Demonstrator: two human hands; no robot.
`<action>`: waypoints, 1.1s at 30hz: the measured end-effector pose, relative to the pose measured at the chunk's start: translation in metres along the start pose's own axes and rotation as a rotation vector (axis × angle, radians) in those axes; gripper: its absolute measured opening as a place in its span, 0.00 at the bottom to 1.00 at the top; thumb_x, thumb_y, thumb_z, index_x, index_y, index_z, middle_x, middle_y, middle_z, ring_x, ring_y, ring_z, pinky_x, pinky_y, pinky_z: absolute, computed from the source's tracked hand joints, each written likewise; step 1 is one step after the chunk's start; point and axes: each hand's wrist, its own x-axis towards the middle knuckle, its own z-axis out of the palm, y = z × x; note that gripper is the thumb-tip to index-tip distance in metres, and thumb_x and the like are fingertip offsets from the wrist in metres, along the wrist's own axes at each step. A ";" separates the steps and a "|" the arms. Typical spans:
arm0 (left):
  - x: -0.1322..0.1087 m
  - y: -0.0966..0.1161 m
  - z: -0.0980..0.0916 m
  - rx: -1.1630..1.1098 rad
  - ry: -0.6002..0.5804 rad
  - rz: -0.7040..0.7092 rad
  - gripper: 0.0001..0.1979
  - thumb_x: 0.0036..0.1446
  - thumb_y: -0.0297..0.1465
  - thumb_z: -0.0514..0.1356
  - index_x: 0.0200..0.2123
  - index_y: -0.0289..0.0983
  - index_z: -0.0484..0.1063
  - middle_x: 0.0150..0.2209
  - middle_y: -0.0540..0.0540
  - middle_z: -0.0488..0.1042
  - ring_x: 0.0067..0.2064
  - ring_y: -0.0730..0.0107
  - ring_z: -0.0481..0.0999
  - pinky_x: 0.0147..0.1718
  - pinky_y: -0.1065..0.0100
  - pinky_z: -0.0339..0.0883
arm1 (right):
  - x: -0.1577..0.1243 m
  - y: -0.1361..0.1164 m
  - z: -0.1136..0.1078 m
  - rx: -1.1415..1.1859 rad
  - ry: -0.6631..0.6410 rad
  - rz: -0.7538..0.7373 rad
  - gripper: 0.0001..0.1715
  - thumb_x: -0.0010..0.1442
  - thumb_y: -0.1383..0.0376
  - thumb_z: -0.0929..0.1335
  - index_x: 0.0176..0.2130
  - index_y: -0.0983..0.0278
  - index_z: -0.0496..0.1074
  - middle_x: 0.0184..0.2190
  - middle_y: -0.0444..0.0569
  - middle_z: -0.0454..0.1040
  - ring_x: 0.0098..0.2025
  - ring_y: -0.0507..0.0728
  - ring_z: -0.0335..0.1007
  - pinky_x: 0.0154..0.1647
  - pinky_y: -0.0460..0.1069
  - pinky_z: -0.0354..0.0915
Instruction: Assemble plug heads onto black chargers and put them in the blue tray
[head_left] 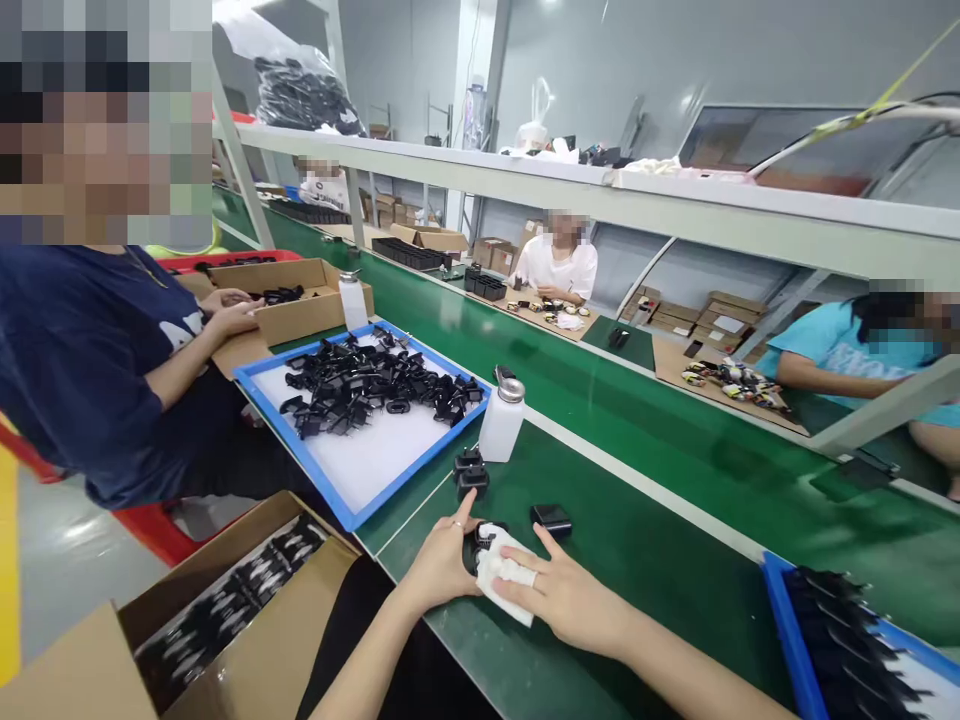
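On the green conveyor belt, my left hand grips a black plug adapter, which is partly hidden. My right hand presses a white cloth against that adapter, with the cloth pinched under its fingers. Just beyond my hands sit a stack of black adapters and a single black adapter. A white pump bottle with a metal top stands further along. Past it lies a blue-rimmed tray holding several black adapters on white foam.
A cardboard box of black adapters sits at the lower left. A blue tray of adapters cuts into the lower right. A seated person's hands rest by another box. More workers, boxes and an overhead shelf lie beyond.
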 end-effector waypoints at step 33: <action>-0.010 0.023 0.000 0.104 -0.078 0.040 0.36 0.33 0.38 0.60 0.48 0.36 0.53 0.47 0.44 0.60 0.49 0.61 0.57 0.50 0.60 0.40 | -0.002 0.056 0.006 0.383 0.254 0.821 0.15 0.41 0.62 0.67 0.31 0.65 0.61 0.27 0.45 0.67 0.30 0.55 0.64 0.29 0.48 0.60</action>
